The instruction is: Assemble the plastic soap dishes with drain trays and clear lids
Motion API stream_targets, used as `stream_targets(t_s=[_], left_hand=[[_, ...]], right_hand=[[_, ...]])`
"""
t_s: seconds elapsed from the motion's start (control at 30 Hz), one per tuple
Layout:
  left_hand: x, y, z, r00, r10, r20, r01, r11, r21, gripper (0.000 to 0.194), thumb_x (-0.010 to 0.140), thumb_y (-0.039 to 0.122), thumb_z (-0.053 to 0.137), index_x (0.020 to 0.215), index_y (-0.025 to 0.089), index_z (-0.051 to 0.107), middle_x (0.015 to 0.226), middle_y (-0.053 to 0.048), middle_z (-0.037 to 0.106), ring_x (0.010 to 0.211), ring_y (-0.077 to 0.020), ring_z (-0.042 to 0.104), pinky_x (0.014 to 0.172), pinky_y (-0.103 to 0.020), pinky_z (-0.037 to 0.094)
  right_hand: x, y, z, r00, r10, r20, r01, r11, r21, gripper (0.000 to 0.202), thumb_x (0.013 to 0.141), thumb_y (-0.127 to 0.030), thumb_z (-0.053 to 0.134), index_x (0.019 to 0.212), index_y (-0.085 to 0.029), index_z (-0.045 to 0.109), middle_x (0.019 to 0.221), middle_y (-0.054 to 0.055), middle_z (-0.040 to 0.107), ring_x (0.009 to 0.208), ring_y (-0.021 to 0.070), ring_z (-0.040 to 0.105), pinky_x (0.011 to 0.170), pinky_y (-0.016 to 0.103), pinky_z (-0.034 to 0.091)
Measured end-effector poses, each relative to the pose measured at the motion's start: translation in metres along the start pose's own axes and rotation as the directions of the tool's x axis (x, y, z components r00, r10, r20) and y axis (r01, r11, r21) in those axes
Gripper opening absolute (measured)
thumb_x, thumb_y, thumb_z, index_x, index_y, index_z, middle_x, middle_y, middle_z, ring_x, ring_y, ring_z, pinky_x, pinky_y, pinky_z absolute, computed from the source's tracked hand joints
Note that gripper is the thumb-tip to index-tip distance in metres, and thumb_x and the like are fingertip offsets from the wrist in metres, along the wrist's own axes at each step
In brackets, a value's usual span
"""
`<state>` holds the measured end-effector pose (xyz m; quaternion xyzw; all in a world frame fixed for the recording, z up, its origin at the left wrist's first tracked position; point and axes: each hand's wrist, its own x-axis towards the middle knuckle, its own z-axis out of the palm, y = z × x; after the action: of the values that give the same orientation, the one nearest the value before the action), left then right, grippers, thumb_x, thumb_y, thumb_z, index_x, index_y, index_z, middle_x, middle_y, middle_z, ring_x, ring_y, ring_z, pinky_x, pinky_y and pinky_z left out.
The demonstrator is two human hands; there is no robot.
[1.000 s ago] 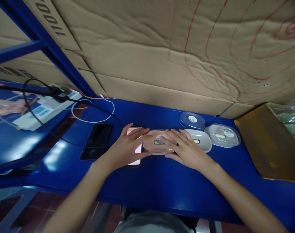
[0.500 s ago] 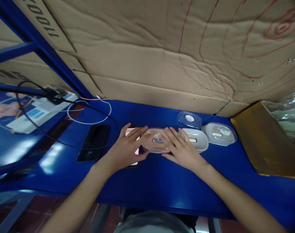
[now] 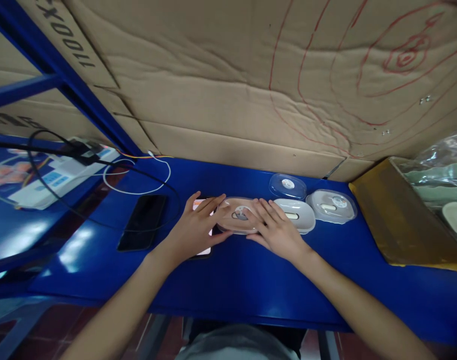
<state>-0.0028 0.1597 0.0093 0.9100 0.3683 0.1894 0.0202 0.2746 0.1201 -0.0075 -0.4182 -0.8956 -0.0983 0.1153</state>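
In the head view, I can see two bare hands laid over a peach-coloured dish (image 3: 234, 221) on a glossy blue tabletop (image 3: 232, 280), straight in front of the person. The dish is a rounded oblong with a clear plastic lid over it, shiny enough to catch the light, with a round printed sticker on top. The left hand (image 3: 192, 227) is loosely open at one end, fingers fanned along the rim and thumb out at the near edge. The right hand (image 3: 276, 229) mirrors it at the other end, open too, its fingers spread flat over the lid.

Just right of that sits a smooth white dish (image 3: 302, 217), a pale bar set in its middle; the right hand overlaps its near end, and I can't tell whether they touch. Behind it a clear, thin-walled lid (image 3: 287, 186) lies by itself, and beside that is a lidded container (image 3: 331, 206) of the same rounded shape.

Under the left hand a lit phone (image 3: 204, 251) peeks out; further left is a flat black phone (image 3: 142, 222), near a looped white cable (image 3: 138, 193). At far right stands a brown carton (image 3: 401, 220) with crinkly clear plastic (image 3: 438, 150) inside. Behind everything rises creased cardboard (image 3: 198, 75), scrawled with wobbly red loops.
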Motion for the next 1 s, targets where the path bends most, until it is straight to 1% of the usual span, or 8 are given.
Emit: stream_targets(t_s=[0.17, 0.33, 0.43, 0.53, 0.6, 0.67, 0.83, 1.0], left_hand=[[0.001, 0.001, 0.004, 1.0, 0.004, -0.015, -0.004, 1.0, 0.014, 0.049, 0.097, 0.04, 0.073, 0.14, 0.023, 0.061, 0.155, -0.021, 0.058, 0.136, -0.0387, 0.062, 0.124, -0.069, 0.025], [0.001, 0.002, 0.008, 1.0, -0.009, -0.019, 0.009, 1.0, 0.024, 0.054, 0.097, 0.044, 0.074, 0.143, 0.022, 0.057, 0.152, -0.02, 0.06, 0.134, -0.0372, 0.064, 0.124, -0.068, 0.025], [0.001, 0.001, 0.006, 1.0, -0.012, -0.002, 0.013, 1.0, 0.014, 0.051, 0.097, 0.045, 0.073, 0.142, 0.024, 0.058, 0.148, -0.018, 0.062, 0.134, -0.0354, 0.063, 0.126, -0.067, 0.022], [0.001, 0.002, 0.004, 1.0, -0.008, 0.005, 0.008, 1.0, 0.004, 0.049, 0.096, 0.045, 0.073, 0.14, 0.025, 0.059, 0.146, -0.018, 0.064, 0.132, -0.0351, 0.064, 0.126, -0.067, 0.02], [0.001, 0.003, 0.003, 1.0, -0.008, 0.005, 0.008, 1.0, -0.01, 0.05, 0.096, 0.044, 0.074, 0.14, 0.026, 0.06, 0.146, -0.017, 0.063, 0.133, -0.0355, 0.063, 0.126, -0.068, 0.02], [0.0, 0.004, 0.003, 1.0, -0.003, 0.006, 0.003, 1.0, -0.029, 0.05, 0.095, 0.044, 0.074, 0.14, 0.027, 0.06, 0.147, -0.016, 0.063, 0.134, -0.0351, 0.062, 0.127, -0.067, 0.019], [0.0, 0.006, 0.003, 0.999, 0.017, 0.035, -0.014, 0.998, -0.066, 0.05, 0.094, 0.044, 0.076, 0.139, 0.027, 0.061, 0.149, -0.014, 0.061, 0.137, -0.0342, 0.059, 0.128, -0.066, 0.018], [-0.001, 0.006, 0.002, 0.999, 0.026, 0.042, -0.022, 0.997, -0.078, 0.051, 0.094, 0.046, 0.076, 0.14, 0.029, 0.061, 0.149, -0.014, 0.061, 0.137, -0.0341, 0.058, 0.127, -0.065, 0.019]], right_hand=[[0.001, 0.007, -0.009, 0.999, -0.006, 0.035, 0.005, 1.0, 0.028, 0.073, 0.105, -0.051, 0.061, 0.167, -0.022, 0.036, 0.171, 0.017, 0.036, 0.157, 0.0375, 0.039, 0.128, 0.064, 0.032], [-0.003, 0.025, -0.012, 0.999, 0.041, 0.036, -0.043, 0.997, 0.057, 0.069, 0.107, -0.051, 0.056, 0.165, -0.017, 0.038, 0.171, 0.021, 0.037, 0.154, 0.0368, 0.045, 0.125, 0.063, 0.035], [-0.005, 0.035, -0.009, 0.998, 0.064, 0.027, -0.065, 0.996, 0.065, 0.07, 0.107, -0.053, 0.057, 0.165, -0.018, 0.04, 0.17, 0.022, 0.038, 0.152, 0.0379, 0.047, 0.123, 0.063, 0.037], [-0.008, 0.043, -0.008, 0.999, 0.039, 0.033, -0.042, 0.995, 0.085, 0.07, 0.106, -0.055, 0.057, 0.164, -0.02, 0.041, 0.17, 0.021, 0.039, 0.15, 0.0373, 0.049, 0.122, 0.061, 0.039], [-0.009, 0.049, -0.007, 0.999, 0.027, 0.034, -0.03, 0.995, 0.099, 0.067, 0.107, -0.053, 0.055, 0.164, -0.021, 0.042, 0.17, 0.02, 0.039, 0.152, 0.036, 0.046, 0.121, 0.06, 0.039], [-0.01, 0.054, -0.007, 0.998, 0.05, 0.031, -0.053, 0.994, 0.099, 0.062, 0.109, -0.05, 0.052, 0.163, -0.021, 0.043, 0.169, 0.02, 0.041, 0.152, 0.0347, 0.046, 0.12, 0.058, 0.039], [-0.013, 0.063, -0.007, 0.987, 0.155, 0.04, -0.158, 0.984, 0.083, 0.055, 0.113, -0.049, 0.041, 0.158, -0.019, 0.048, 0.159, 0.019, 0.055, 0.139, 0.0329, 0.058, 0.114, 0.057, 0.041], [-0.014, 0.061, -0.009, 0.987, 0.157, 0.013, -0.158, 0.976, 0.153, 0.052, 0.114, -0.048, 0.038, 0.159, -0.023, 0.047, 0.157, 0.016, 0.057, 0.138, 0.0308, 0.059, 0.116, 0.057, 0.037]])
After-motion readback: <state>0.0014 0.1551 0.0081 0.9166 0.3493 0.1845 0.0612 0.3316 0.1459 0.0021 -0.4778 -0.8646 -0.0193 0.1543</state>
